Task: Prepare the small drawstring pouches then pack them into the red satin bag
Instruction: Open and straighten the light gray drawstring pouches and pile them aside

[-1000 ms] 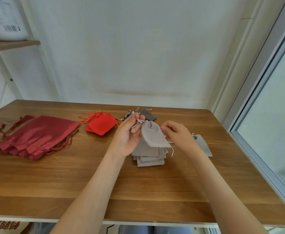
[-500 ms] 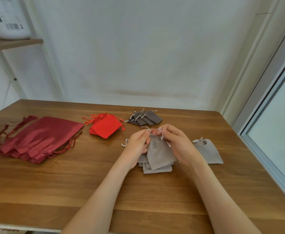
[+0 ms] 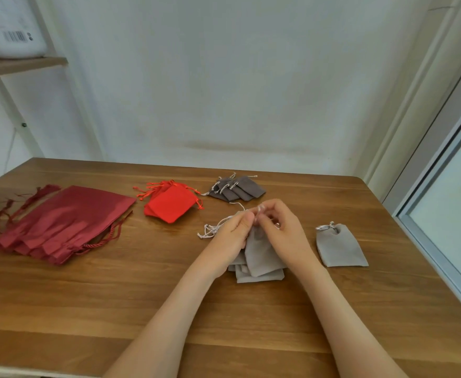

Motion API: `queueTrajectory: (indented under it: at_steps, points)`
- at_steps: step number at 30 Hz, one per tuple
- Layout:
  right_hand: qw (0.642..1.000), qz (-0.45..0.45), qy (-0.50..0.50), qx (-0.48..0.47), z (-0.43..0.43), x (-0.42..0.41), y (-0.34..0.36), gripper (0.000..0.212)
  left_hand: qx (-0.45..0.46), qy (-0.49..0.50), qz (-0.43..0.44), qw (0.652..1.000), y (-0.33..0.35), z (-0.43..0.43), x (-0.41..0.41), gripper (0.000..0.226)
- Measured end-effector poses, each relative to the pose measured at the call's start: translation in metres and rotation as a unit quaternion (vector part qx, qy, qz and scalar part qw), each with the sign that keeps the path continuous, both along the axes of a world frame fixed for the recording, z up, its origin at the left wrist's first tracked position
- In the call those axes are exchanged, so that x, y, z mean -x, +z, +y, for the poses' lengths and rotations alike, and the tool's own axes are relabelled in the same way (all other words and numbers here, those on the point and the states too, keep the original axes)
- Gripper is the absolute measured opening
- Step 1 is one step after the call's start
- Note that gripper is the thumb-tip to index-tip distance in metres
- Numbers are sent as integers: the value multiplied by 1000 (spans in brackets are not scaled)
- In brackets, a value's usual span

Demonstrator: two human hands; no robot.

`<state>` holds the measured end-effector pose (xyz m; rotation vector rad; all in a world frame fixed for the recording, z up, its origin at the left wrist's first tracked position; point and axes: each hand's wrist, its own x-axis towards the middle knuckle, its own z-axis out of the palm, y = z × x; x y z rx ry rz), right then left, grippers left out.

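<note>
Hands met at centre frame as a person's left hand (image 3: 232, 236) and right hand (image 3: 281, 230) worked at the mouth of a pale grey pouch (image 3: 259, 255). The grip of each was closed to a fingertip pinch on its top edge and white cords. The pouch hung down onto a stack of grey pouches (image 3: 262, 276) lying on the desk (image 3: 114, 309). The job looked to be in its early stages. A lone grey pouch (image 3: 338, 248), its neck drawn tight, lay at centre right, apparently finished. The stack under the hands, the dark grey pouches (image 3: 237, 188) fanned out at upper centre and the bright red pouches (image 3: 173, 204) piled to their left seemed yet to be dealt with. The dark red satin bags (image 3: 62, 222), overlapped flat at the left of the frame, sat well apart from the hands and appeared unfilled, so all the packing remained. The brown wood-grain desk stood against a plain white wall, with a shelf (image 3: 19, 65) bearing a white container (image 3: 8, 25) at upper left and a window frame (image 3: 439, 151) along the right edge.
</note>
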<state>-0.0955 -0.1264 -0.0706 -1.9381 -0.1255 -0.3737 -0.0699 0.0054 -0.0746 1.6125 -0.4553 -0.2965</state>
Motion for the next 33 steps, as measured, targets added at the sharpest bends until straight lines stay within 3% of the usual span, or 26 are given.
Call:
queueTrajectory:
  at_steps: [4,10,13,17,21,23,28,33]
  points:
    - [990,4,3,-143,-5,5,6,7,53,34,14,998,-2,3,-5,29]
    - [987,-15,-18,-161,-10,7,7,22,78,33,3,996,0,6,-4,28]
    - [987,-24,-26,-156,-13,7,8,19,90,37,0,995,1,6,-4,26]
    - [996,45,20,-75,-18,7,8,49,88,76,3,993,1,7,-8,29]
    - [987,103,5,125,-18,1,4,21,83,68,32,994,-1,7,-10,30]
    - [979,100,-12,179,-19,-3,1,17,85,56,55,993,-1,6,-10,29]
    - [971,22,-109,211,-23,-5,-8,8,84,74,10,994,-4,7,-12,22]
    - [976,63,-126,166,-22,-1,2,15,115,98,-26,988,-4,11,-13,28]
